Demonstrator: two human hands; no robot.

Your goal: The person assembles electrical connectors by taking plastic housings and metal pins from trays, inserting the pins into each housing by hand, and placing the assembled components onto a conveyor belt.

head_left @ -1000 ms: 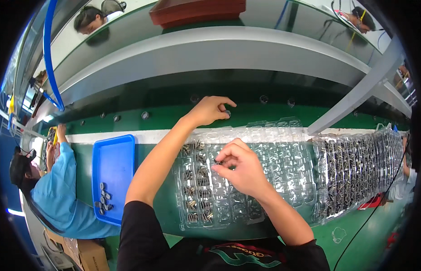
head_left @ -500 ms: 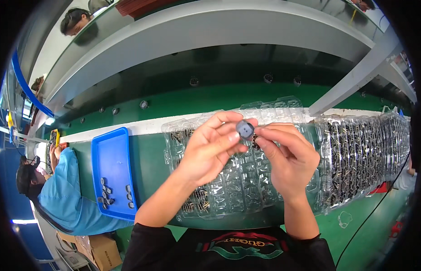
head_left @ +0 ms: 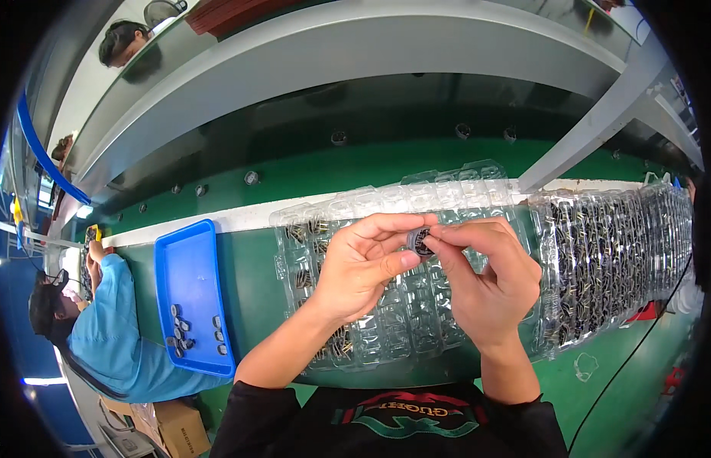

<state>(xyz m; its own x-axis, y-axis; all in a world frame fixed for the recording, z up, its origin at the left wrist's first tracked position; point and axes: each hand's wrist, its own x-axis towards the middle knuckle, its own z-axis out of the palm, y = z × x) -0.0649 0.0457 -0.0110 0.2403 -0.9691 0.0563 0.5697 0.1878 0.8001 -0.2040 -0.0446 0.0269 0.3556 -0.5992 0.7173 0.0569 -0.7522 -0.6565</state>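
Observation:
Between my two hands, above the clear plastic tray, is a small round dark grey part (head_left: 417, 241). Its open face, with dark pieces inside, is turned toward my right fingers. My left hand (head_left: 363, 266) grips its rim between thumb and fingers. With bent thumb and forefinger, my right hand (head_left: 491, 278) pinches at its right side; the exact contact is partly hidden. Under my hands the clear plastic tray (head_left: 390, 324) has rows of pockets, some with dark parts and brass-coloured pins at its left, others bare.
To the left lies a blue tray (head_left: 189, 263) with several round grey parts. Filled clear trays (head_left: 600, 267) stand at right. Beyond a pale rail, a green belt (head_left: 294, 172) carries scattered round parts. A grey post (head_left: 592, 126) rises at right; a person in blue (head_left: 111, 324) works at left.
The round part has been turned: its closed face with small holes showed before, its open side shows now. My fingers have shifted around it. Parts on the belt have moved slightly right.

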